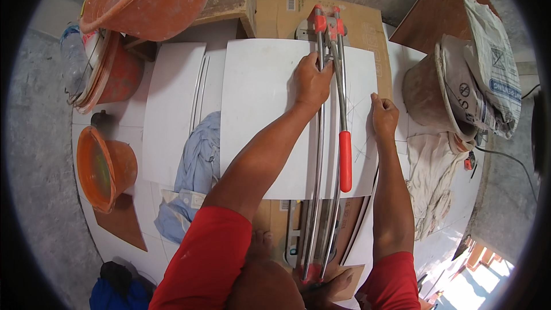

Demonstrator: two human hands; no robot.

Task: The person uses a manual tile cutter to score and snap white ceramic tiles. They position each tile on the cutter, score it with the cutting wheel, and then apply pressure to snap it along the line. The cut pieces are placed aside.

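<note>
A large white tile (261, 89) lies across a manual tile cutter (319, 155), under its two long steel rails. The red-gripped cutter handle (345, 161) points toward me, lying over the tile's right part. My left hand (314, 82) is closed around the left rail near the far end, its lower fingers partly hidden. At the tile's right edge my right hand (385, 116) is closed, thumb on top and the other fingers curled at the edge. Crossed pencil lines show on the tile beside that hand.
Another white tile (166, 97) and blue cloth (201, 143) lie to the left. Orange buckets (123, 163) stand farther left, a basin (155, 6) beyond them. A bucket (422, 89) with sacks (488, 63) stands right, near a pale cloth (433, 178). Cardboard (356, 11) lies underneath.
</note>
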